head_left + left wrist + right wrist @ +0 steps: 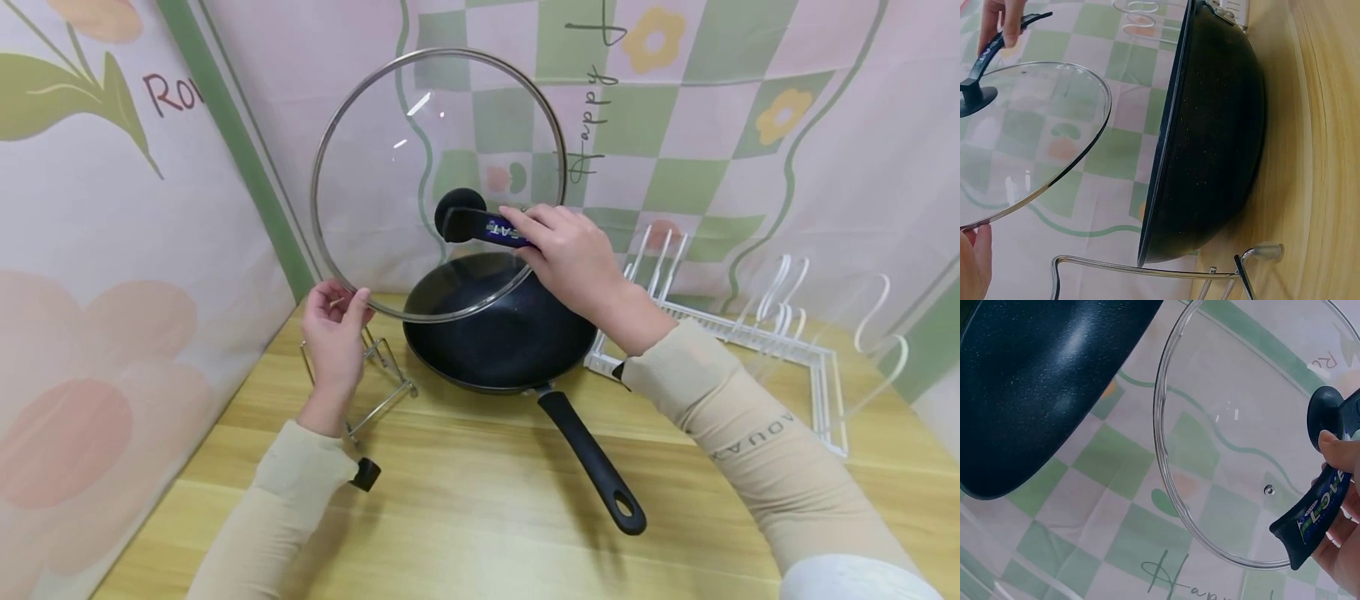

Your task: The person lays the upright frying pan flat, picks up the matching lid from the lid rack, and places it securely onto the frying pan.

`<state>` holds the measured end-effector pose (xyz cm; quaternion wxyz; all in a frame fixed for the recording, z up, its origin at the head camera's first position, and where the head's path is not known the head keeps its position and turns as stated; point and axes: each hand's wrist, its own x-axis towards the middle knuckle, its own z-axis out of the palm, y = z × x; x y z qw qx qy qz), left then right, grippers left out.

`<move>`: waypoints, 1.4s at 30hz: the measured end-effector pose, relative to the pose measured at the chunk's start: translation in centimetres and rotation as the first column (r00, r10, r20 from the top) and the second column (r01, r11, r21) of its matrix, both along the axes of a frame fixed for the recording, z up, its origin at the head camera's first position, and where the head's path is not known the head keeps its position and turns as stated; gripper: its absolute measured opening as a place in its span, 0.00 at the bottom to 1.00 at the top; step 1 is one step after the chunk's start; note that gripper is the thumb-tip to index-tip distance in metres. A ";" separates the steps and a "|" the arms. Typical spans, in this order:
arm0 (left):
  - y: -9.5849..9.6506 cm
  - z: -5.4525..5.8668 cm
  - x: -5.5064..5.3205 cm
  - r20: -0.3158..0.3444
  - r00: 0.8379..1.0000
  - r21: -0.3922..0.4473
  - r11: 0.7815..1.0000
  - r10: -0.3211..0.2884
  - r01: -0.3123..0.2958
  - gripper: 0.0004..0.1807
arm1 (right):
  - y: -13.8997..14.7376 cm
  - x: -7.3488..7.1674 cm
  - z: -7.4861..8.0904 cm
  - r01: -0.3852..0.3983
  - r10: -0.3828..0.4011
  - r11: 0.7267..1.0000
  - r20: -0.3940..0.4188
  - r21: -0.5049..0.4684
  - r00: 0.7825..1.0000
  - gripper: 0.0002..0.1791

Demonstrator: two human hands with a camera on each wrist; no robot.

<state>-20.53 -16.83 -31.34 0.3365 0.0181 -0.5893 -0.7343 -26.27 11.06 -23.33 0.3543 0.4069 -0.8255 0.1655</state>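
Observation:
A round glass lid [367, 200] with a metal rim is held up, tilted, over the back of a dark wok [502, 350]. My right hand [581, 258] grips the lid's curved black handle [468, 225], which bears a blue printed label. With thumb and fingers, my left hand [333, 333] pinches the lid's lower left rim. The right wrist view shows the thumb and fingers around the lid handle [1319, 506]. The wok stands on the wooden table, its long black handle [592, 458] pointing to the near right.
Left of the wok, partly behind my left hand, stands a wire metal rack [382, 408]. A white rack [750, 337] with upright prongs and hooks is at the right, partly behind my right forearm. Patterned cloth [697, 108] hangs behind the wooden table [450, 500].

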 end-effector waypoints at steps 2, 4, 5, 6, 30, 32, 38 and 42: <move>0.1 -0.1 -0.1 -0.003 1.000 0.007 1.000 -0.008 0.008 0.11 | 0.1 -0.1 0.0 -0.003 0.003 1.000 0.003 -0.005 1.000 0.24; 0.3 -0.2 -0.2 -0.007 1.000 0.019 1.000 -0.015 0.015 0.12 | 0.3 -0.1 0.1 -0.004 0.004 1.000 0.008 -0.009 1.000 0.24; 0.4 -0.2 -0.2 -0.005 1.000 0.023 1.000 -0.016 0.016 0.12 | 0.4 -0.1 0.1 -0.004 0.005 1.000 0.010 -0.010 1.000 0.24; 0.5 -0.3 -0.3 -0.004 1.000 0.024 1.000 -0.016 0.016 0.12 | 0.5 -0.1 0.1 -0.004 0.004 1.000 0.013 -0.012 1.000 0.24; 2.4 -1.0 -0.5 0.047 0.995 0.163 0.983 -0.089 0.080 0.13 | 1.6 -1.0 1.7 0.015 -0.019 1.000 0.147 0.027 0.989 0.24; 2.5 -1.0 -0.4 0.052 0.995 0.164 0.983 -0.089 0.080 0.13 | 1.7 -0.9 1.8 0.021 -0.027 0.999 0.164 0.039 0.986 0.24; 2.9 -0.8 -0.2 0.067 0.993 0.182 0.979 -0.101 0.087 0.12 | 2.0 -0.9 2.2 0.029 -0.042 0.997 0.199 0.069 0.979 0.24; 3.0 -1.0 -0.2 0.088 0.989 0.180 0.979 -0.115 0.098 0.12 | 2.3 -1.0 2.3 0.025 -0.040 0.997 0.211 0.071 0.977 0.24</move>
